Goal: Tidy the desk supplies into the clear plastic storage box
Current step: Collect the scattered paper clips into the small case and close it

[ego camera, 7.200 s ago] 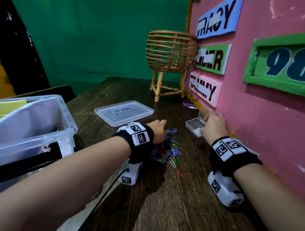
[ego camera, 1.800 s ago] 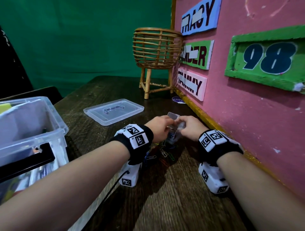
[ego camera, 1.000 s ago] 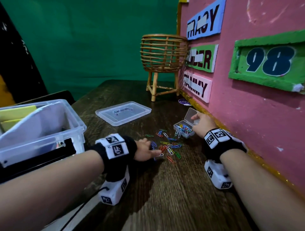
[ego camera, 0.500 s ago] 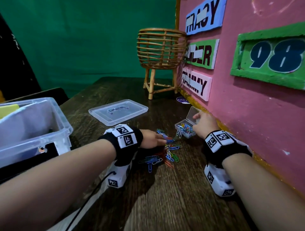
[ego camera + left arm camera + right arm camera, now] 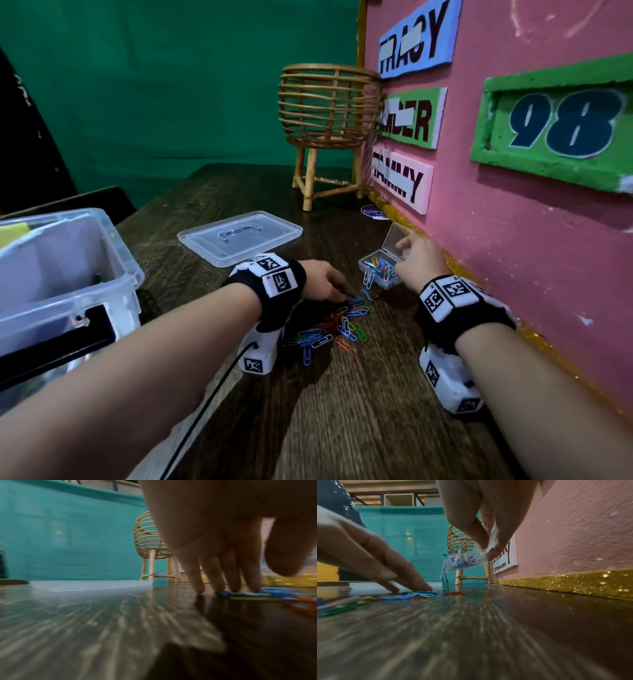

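The right hand (image 5: pixel 419 262) pinches the small clear clip case (image 5: pixel 382 272) between thumb and fingers, holding it off the table and tilted, its lid hinged up; coloured clips fill it and a few dangle over its left edge. The left hand (image 5: pixel 322 279) lies with straight fingers (image 5: pixel 214 574) pressing down on the loose paper clips (image 5: pixel 339 325), which are scattered on the dark wooden table (image 5: pixel 342 428) just near and left of the case. Further left, the flat clear lid (image 5: pixel 239 240) rests on the table. The clear plastic storage box (image 5: pixel 68 274) stands open at the left edge. A wicker basket stand (image 5: pixel 329 113) sits far back beside the pink wall (image 5: pixel 531 240).
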The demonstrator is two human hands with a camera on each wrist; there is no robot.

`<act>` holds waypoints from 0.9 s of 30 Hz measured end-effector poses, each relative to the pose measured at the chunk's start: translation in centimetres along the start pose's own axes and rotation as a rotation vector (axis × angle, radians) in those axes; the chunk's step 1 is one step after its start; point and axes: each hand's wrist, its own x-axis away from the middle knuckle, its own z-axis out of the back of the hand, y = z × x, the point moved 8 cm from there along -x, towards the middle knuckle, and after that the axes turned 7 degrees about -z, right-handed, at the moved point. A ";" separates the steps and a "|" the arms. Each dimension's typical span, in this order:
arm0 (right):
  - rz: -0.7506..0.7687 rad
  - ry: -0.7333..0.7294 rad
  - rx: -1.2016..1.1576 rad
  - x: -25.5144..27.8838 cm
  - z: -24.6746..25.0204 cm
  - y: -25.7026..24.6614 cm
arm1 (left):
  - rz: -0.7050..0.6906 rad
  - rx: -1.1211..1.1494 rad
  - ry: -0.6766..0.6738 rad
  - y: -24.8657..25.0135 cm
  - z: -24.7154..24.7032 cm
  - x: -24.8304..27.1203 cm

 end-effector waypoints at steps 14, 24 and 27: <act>0.143 -0.167 -0.094 1.3 -0.9 -2.0 | -0.040 0.089 0.473 0.1 3.4 0.5; 0.221 -0.325 -0.029 2.4 -1.9 -2.8 | -0.103 0.173 0.787 0.2 5.8 1.8; 0.240 -0.357 -0.039 2.5 -2.2 -2.9 | -0.159 0.193 0.799 0.5 5.8 1.8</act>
